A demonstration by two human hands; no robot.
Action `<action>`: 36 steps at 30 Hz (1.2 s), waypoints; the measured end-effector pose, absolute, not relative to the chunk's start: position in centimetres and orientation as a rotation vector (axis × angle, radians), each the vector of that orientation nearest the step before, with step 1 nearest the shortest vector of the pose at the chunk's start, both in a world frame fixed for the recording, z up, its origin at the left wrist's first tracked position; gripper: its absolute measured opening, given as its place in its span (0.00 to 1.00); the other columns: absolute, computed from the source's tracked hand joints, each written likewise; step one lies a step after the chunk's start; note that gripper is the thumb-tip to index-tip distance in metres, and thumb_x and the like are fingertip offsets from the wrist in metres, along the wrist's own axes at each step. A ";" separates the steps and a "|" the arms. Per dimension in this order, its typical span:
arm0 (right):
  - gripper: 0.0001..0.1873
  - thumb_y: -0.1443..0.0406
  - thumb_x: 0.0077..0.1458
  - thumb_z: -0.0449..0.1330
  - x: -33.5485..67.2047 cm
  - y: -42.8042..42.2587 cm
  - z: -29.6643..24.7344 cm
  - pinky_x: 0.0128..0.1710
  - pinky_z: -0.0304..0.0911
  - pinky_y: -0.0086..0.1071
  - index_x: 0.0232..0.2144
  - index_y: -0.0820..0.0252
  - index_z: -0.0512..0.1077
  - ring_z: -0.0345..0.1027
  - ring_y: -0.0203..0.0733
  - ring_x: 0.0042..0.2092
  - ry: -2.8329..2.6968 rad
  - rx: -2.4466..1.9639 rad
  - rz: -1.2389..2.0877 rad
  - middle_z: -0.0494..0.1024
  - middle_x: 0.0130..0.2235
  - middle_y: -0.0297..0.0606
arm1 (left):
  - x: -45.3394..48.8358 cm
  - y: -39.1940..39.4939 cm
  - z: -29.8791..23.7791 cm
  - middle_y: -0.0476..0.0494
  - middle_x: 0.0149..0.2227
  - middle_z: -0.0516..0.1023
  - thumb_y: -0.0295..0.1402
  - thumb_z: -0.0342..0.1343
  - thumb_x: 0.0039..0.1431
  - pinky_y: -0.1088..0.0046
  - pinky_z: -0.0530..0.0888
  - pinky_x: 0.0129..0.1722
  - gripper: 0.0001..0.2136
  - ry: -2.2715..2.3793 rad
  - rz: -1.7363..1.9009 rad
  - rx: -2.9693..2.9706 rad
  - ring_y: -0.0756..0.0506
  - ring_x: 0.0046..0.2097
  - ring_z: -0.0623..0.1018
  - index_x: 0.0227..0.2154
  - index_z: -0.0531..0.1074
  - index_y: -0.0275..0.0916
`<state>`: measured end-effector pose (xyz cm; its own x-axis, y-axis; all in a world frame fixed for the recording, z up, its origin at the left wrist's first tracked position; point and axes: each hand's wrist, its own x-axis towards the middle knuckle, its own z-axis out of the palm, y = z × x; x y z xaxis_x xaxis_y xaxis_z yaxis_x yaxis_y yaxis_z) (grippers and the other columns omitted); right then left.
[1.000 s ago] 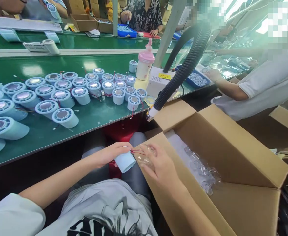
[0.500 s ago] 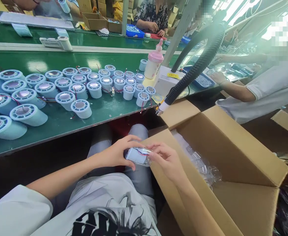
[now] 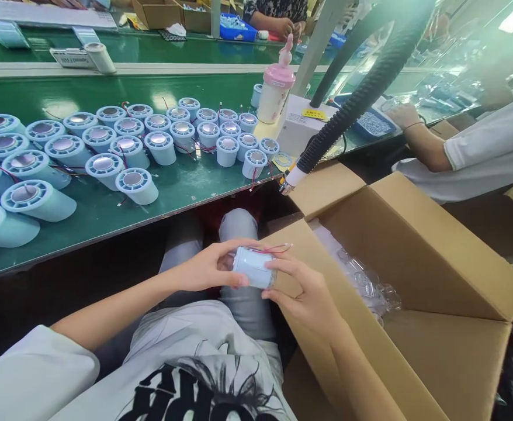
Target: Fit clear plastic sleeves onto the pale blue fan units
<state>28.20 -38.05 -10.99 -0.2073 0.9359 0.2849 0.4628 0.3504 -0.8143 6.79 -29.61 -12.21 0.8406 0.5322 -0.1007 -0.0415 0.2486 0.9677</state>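
Above my lap, both hands are around a light blue cylindrical housing [image 3: 252, 266] with thin red and dark wires trailing from its upper side. My left hand [image 3: 208, 268] grips its left end, thumb below and fingers over the top. At the right end, my right hand [image 3: 307, 286] holds it between thumb and fingers, where some clear plastic shows; its exact shape is partly hidden. Several similar blue housings [image 3: 137, 186] stand on the green bench [image 3: 186, 187], with metal discs in their tops and loose wires beside them.
To my right stands an open cardboard box [image 3: 418, 234] with clear plastic pieces [image 3: 366, 280] inside. A black flexible hose [image 3: 348, 111] hangs over the bench edge near a pink-lidded cup [image 3: 276, 93] and a white unit [image 3: 298, 131]. A co-worker's arm [image 3: 423, 137] reaches in at right.
The housing has turned in my hands; its wires now stick out at the top right. My right fingers have spread around its end. The head view has shifted slightly.
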 end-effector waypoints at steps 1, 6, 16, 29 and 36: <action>0.21 0.64 0.49 0.68 28.3 -38.0 -11.1 0.54 0.66 0.44 0.47 0.51 0.71 0.69 0.49 0.53 -1.808 -1.226 0.767 0.75 0.51 0.40 | 6.7 -29.5 -12.1 0.40 0.55 0.71 0.32 0.64 0.51 0.69 0.74 0.45 0.29 0.454 0.397 1.299 0.42 0.49 0.75 0.57 0.64 0.46; 0.23 0.63 0.48 0.68 28.4 -37.4 -11.5 0.47 0.72 0.38 0.47 0.52 0.69 0.71 0.47 0.50 -1.738 -1.223 0.956 0.77 0.47 0.38 | 6.0 -29.1 -11.7 0.39 0.59 0.68 0.29 0.66 0.48 0.65 0.72 0.52 0.33 0.442 0.430 1.454 0.39 0.56 0.71 0.59 0.63 0.47; 0.23 0.64 0.47 0.69 27.7 -35.3 -10.5 0.49 0.71 0.39 0.46 0.52 0.69 0.69 0.46 0.52 -1.559 -1.232 1.289 0.74 0.49 0.38 | 4.6 -27.8 -11.8 0.38 0.60 0.66 0.30 0.66 0.48 0.66 0.70 0.54 0.35 0.458 0.456 1.519 0.40 0.58 0.70 0.60 0.61 0.45; 0.24 0.54 0.47 0.67 27.6 -34.2 -9.7 0.36 0.70 0.29 0.44 0.56 0.67 0.69 0.35 0.35 -1.155 -1.219 1.782 0.74 0.38 0.36 | 4.6 -29.1 -11.3 0.38 0.60 0.66 0.32 0.64 0.50 0.67 0.69 0.55 0.34 0.550 0.489 1.589 0.41 0.59 0.68 0.60 0.60 0.45; 0.23 0.53 0.48 0.65 27.2 -34.0 -10.3 0.28 0.72 0.28 0.41 0.58 0.65 0.71 0.35 0.32 -0.982 -1.245 1.868 0.75 0.34 0.34 | 4.4 -28.9 -11.2 0.39 0.61 0.64 0.31 0.64 0.50 0.67 0.69 0.55 0.33 0.563 0.483 1.630 0.40 0.60 0.67 0.60 0.61 0.45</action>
